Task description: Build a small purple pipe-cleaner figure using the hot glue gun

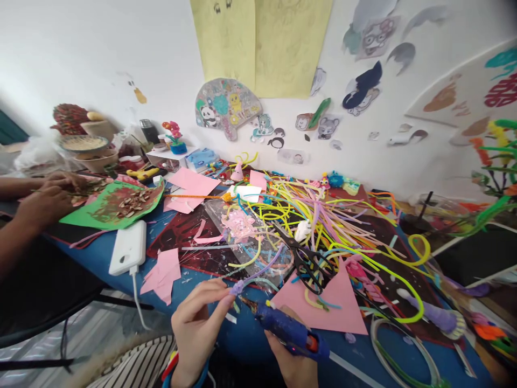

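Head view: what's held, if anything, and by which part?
Left hand: purple fuzzy stem, pinched at its bunched near end. Right hand: blue glue gun, held from below; exact grip partly hidden.

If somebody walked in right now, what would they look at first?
Probably the big tangle of fuzzy, mostly yellow and pink pipe cleaners, spread across the middle and right of the table. Next, maybe the dark blue glue gun in the right hand, near the purple piece pinched in the left hand. Behind, large yellow sheets hang on the wall above a panda-decorated fan.
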Action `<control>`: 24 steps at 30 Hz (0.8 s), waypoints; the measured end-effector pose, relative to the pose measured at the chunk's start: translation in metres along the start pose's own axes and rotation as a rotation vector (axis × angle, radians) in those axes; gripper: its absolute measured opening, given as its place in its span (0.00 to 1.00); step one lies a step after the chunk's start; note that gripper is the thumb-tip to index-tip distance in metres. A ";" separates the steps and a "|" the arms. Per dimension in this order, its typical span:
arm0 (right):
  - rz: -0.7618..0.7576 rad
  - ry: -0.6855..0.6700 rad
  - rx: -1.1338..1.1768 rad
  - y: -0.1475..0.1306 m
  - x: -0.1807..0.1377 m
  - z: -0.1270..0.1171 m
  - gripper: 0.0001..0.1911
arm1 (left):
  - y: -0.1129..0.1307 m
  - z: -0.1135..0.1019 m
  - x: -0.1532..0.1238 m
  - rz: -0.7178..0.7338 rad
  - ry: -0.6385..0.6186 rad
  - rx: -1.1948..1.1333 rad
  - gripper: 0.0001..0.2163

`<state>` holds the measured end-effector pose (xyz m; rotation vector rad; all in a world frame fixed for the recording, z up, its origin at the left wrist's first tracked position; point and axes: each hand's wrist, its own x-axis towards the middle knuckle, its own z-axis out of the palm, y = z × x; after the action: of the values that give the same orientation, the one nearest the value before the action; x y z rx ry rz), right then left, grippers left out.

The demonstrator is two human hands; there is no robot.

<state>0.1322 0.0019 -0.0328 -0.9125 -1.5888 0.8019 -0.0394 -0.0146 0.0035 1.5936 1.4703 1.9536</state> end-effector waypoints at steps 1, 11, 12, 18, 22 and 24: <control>-0.025 -0.009 -0.014 0.001 0.000 0.000 0.10 | 0.000 0.000 0.000 0.005 0.002 0.002 0.08; 0.027 -0.022 -0.018 -0.005 0.003 0.001 0.13 | 0.003 0.002 0.004 0.016 -0.017 -0.006 0.09; 0.028 -0.014 -0.024 -0.005 0.003 0.001 0.13 | 0.003 0.002 0.004 0.017 -0.019 -0.007 0.09; 0.037 0.024 -0.064 -0.002 -0.001 0.003 0.16 | 0.006 0.002 0.005 0.033 -0.026 -0.006 0.09; 0.032 0.006 -0.096 0.000 -0.001 0.000 0.13 | 0.006 0.002 0.006 0.037 -0.035 -0.001 0.09; 0.030 -0.009 -0.100 0.001 -0.001 -0.001 0.13 | 0.006 0.002 0.007 0.036 -0.040 0.002 0.09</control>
<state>0.1331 0.0015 -0.0335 -1.0082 -1.6388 0.7539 -0.0377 -0.0119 0.0122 1.6612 1.4385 1.9286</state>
